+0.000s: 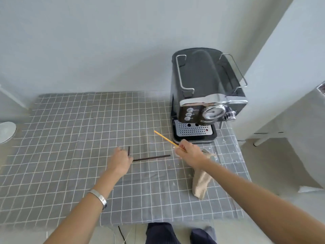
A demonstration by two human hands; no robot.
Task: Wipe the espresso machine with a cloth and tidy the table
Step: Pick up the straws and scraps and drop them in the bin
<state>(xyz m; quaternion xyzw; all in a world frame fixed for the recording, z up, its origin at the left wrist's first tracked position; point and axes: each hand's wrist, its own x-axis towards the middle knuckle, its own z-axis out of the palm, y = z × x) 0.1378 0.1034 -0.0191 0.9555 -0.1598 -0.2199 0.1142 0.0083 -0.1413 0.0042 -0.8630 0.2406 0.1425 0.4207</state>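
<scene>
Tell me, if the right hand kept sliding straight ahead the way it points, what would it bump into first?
Probably the espresso machine: the right hand, holding a yellow stick, points up-left, near the drip tray. Depth is unclear; it may pass just left.

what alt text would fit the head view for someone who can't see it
Seen from above, a right hand holds a yellow stick while the left hand grips a dark stick on a grey checked tablecloth. A black espresso machine stands behind; a beige cloth lies nearby.
</scene>
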